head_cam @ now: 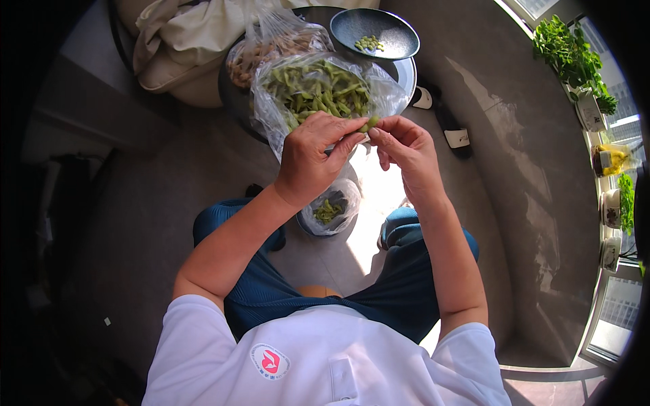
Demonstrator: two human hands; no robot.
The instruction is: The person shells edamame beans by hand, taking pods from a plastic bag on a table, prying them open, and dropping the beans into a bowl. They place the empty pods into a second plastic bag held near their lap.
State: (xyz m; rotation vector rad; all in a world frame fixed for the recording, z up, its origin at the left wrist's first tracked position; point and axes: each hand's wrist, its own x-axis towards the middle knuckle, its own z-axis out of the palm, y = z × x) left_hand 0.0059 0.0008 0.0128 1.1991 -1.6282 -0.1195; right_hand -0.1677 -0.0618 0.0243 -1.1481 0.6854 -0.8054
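Note:
A green soybean pod (368, 125) is pinched between the fingertips of both hands, above the near edge of a round table. My left hand (317, 147) grips its left end between thumb and fingers. At the other end, my right hand (405, 144) holds it between thumb and forefinger. Just beyond lies an open clear plastic bag (264, 109) full of green pods (325, 91). Several shelled beans (369, 43) rest in a dark bowl (350, 28) at the back right. Below my hands, a bin lined with a clear bag (350, 198) contains empty-looking pods (327, 211).
Another clear bag (284, 40) with brown contents, perhaps peanuts, stands at the table's back left. A cream cushioned seat (177, 76) adjoins the table. Slippers (457, 137) lie on the floor to the right. Potted plants (574, 56) line the windowsill.

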